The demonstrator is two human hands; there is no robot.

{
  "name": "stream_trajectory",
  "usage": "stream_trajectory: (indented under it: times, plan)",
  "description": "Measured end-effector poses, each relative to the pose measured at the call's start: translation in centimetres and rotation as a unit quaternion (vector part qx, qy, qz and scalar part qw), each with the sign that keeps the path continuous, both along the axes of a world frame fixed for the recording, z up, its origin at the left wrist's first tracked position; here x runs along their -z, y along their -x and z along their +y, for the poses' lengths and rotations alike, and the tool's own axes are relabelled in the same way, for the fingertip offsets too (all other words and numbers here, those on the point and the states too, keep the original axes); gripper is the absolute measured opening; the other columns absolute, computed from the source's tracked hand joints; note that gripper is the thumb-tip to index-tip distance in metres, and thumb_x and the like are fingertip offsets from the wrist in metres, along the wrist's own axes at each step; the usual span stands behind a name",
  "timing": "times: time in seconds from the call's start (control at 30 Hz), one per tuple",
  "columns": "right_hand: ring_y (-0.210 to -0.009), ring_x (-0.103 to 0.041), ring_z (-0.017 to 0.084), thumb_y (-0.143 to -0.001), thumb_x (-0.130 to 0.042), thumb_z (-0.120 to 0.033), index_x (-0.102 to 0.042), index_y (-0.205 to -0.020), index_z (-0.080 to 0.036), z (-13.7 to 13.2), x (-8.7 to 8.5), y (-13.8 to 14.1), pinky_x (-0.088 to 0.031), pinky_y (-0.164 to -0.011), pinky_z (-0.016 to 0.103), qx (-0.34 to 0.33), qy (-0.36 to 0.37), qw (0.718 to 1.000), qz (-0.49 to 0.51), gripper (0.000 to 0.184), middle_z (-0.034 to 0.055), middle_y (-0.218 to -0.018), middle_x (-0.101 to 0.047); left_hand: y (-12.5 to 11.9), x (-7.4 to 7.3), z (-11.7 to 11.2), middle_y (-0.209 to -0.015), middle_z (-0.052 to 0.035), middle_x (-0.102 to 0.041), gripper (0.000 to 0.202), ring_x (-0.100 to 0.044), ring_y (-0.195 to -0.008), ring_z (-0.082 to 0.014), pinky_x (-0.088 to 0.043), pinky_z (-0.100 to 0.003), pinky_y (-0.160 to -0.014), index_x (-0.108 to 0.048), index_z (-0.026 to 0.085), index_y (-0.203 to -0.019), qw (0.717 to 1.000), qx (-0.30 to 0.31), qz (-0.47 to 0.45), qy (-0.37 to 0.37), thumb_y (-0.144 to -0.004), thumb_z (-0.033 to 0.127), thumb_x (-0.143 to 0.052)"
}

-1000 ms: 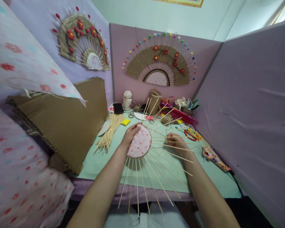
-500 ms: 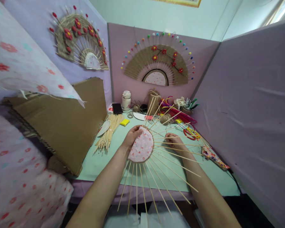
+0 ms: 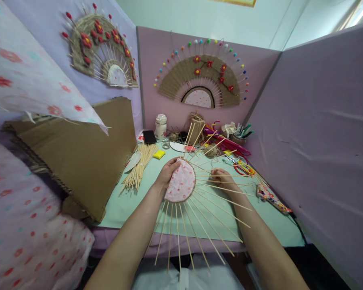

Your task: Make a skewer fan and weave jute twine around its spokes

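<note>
A fan frame has a half-round base [image 3: 181, 183] covered in pink flowered fabric, with thin bamboo sticks [image 3: 207, 235] spreading from its curved edge. My left hand [image 3: 167, 174] grips the base at its upper left, thumb on the front. Brown twine runs along the curved edge, among the stick roots. My right hand [image 3: 220, 177] is closed in a pinch behind the right-hand sticks, on a thin strand of twine [image 3: 212, 164]; the sticks partly cover its fingers. Beyond the fan lies a ball of twine [image 3: 211, 150].
Bundled bamboo sticks [image 3: 139, 167] and a yellow packet [image 3: 159, 154] lie left. Scissors [image 3: 243, 168] and a glue gun [image 3: 272, 198] with floral covering lie right. Cardboard [image 3: 115, 133] stands left. A white jar [image 3: 161, 127] stands behind. Finished fans hang on the partitions.
The fan has turned slightly, its lower sticks shifting right and the right-hand ones drawing inward. My right hand stays almost in place, still pinched.
</note>
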State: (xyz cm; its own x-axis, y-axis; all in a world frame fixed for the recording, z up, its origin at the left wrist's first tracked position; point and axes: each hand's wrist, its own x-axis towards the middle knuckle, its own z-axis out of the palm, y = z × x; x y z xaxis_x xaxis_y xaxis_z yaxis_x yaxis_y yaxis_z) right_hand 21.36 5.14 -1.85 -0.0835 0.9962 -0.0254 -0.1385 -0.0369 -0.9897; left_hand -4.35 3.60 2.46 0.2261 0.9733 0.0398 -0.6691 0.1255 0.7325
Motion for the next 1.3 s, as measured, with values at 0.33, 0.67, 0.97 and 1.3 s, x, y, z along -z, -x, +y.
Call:
stream_trajectory:
  times: [0.33,0.67,0.97,1.3]
  plan:
    - [-0.042,-0.033,0.004,-0.059,-0.066,-0.020,-0.062,-0.078,-0.018,0.0,0.1,-0.1,-0.020,-0.040,0.018,-0.011,0.013,0.999,-0.033,0.019,-0.0066,-0.053,-0.045,0.0,0.5,0.2,-0.072,-0.0006,-0.067,0.034,-0.062,-0.061,-0.0118,-0.048,-0.024,-0.062,-0.065,0.014,-0.091,1.000,0.029,-0.001,0.005,-0.063,0.029,-0.077]
    - [-0.043,-0.030,0.006,-0.060,-0.062,-0.021,-0.058,-0.064,-0.018,-0.1,-0.1,-0.2,-0.018,-0.042,0.020,-0.016,-0.004,1.000,0.004,0.006,-0.0057,-0.049,-0.041,0.3,0.3,-0.1,-0.070,-0.0015,-0.068,0.032,-0.062,-0.061,-0.0131,-0.048,-0.025,-0.065,-0.066,0.014,-0.092,0.996,0.083,-0.025,0.038,-0.063,0.026,-0.074]
    - [-0.046,-0.029,0.007,-0.060,-0.062,-0.022,-0.054,-0.063,-0.019,-0.9,-1.2,-0.7,-0.021,-0.045,0.022,-0.049,-0.004,0.997,0.054,0.009,-0.0049,-0.053,-0.039,0.3,-0.2,-0.4,-0.067,-0.0026,-0.067,0.025,-0.062,-0.059,-0.0152,-0.048,-0.026,-0.062,-0.065,0.014,-0.083,0.995,0.063,-0.013,0.077,-0.065,0.029,-0.072]
    - [-0.047,-0.030,0.007,-0.060,-0.062,-0.018,-0.053,-0.062,-0.019,-1.2,-1.9,-0.7,-0.021,-0.045,0.022,-0.066,0.008,0.994,0.091,0.010,-0.0047,-0.054,-0.037,0.1,0.6,0.4,-0.067,-0.0005,-0.066,0.028,-0.061,-0.058,-0.0129,-0.048,-0.024,-0.061,-0.066,0.013,-0.086,0.998,0.045,0.005,0.034,-0.063,0.028,-0.074]
